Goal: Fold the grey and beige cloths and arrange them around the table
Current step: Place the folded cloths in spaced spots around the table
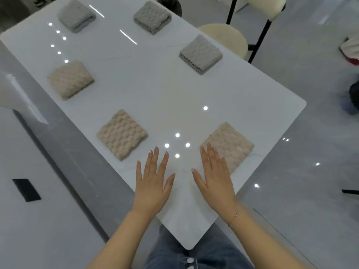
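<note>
White and glossy, the table [159, 90] fills most of your view, one rounded corner pointing back at your lap. A cream-cushioned chair [223, 35] with black legs stands just beside its far right edge.

Six folded cloths lie on the top, well apart from one another. Three beige ones sit closest to you: the near-right beige cloth [231, 144] by the right edge, the near-left beige cloth [122, 134] by the left edge, and the farther beige cloth [70, 79] further along that same left edge. Three grey ones lie beyond: the right grey cloth [201, 53] by the right edge, the far middle grey cloth [152, 16], and the far left grey cloth [76, 14].

Your left hand [153, 183] is spread flat over bare tabletop, fingers straight and apart, holding nothing. Your right hand [215, 177] is likewise flat with straight fingers; its fingertips overlap the near corner of the near-right beige cloth, though you cannot tell whether they touch it. A thin bracelet [235, 216] circles your right wrist.
</note>
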{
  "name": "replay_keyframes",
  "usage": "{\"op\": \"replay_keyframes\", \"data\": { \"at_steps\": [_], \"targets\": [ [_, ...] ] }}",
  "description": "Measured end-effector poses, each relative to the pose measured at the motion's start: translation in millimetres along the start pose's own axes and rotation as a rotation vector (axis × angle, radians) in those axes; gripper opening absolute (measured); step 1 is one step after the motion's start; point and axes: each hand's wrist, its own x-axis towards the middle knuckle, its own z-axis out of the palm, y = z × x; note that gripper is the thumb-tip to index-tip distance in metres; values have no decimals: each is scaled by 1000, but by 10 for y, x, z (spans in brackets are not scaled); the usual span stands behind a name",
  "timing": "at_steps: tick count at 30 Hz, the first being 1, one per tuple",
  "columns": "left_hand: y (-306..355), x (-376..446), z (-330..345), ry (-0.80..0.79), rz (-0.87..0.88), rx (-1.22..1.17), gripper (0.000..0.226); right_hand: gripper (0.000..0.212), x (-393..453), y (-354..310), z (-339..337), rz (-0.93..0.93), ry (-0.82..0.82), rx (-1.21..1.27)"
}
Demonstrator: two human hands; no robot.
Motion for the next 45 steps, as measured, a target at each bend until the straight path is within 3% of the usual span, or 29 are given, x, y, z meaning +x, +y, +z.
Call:
{"op": "replay_keyframes", "data": {
  "at_steps": [11, 18, 22, 30, 33, 36, 38, 45],
  "targets": [
    [-707, 692, -315, -87, 126, -30, 64, 62, 340, -468, 295, 65, 29, 97],
    [-1462, 1301, -294, -283, 491, -21, 62, 61, 566, -1107, 898, 365, 96, 58],
    [-1766, 1713, -593, -236, 667, 162, 57, 64, 626, -1609, 1136, 540, 125, 176],
    [-1754, 2419, -848, -498, 745, 242, 46, 68, 799, -2017, 1349, 646, 262, 369],
    [-1631, 2555, -824, -580, 764, 310, 42, 55, 835, -2046, 1439, 719, 349, 430],
    [-1539, 2691, -804, -718, 703, 236, 30, 36, 900, -2031, 1491, 761, 382, 515],
    [-1567, 2731, -829, -799, 576, 11, 17, 35, 921, -2054, 1494, 822, 389, 606],
    [-2062, 2682, -897, -755, -194, -773, 44, 34, 1122, -2391, 1408, 1104, 482, 922]
  ]
}}
